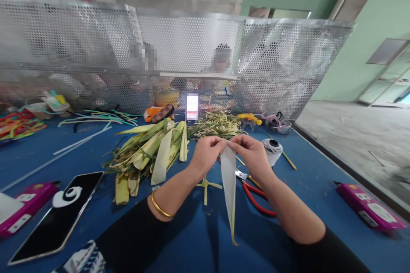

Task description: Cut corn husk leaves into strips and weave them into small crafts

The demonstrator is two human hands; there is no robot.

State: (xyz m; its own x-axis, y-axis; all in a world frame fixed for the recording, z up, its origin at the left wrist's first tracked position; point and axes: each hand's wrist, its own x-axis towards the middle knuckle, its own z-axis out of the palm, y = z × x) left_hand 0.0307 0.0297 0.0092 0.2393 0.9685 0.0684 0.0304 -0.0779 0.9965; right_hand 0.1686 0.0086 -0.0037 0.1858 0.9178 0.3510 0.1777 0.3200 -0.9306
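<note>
A long pale corn husk hangs down over the table, its lower tip narrow and yellowish. Its upper end is pinched between the fingers of my left hand and my right hand, which nearly touch each other. Below my left hand lies a small cross-shaped piece of husk strips. Red-handled scissors rest under my right forearm, their blades partly hidden by the hand. To the left of my hands is a pile of green and yellow corn husks.
A spool of white thread stands right of my hand, near a yellow pencil. Husk scraps lie behind. A phone and magenta power strips flank me. A perforated metal screen closes the table's back; people sit beyond.
</note>
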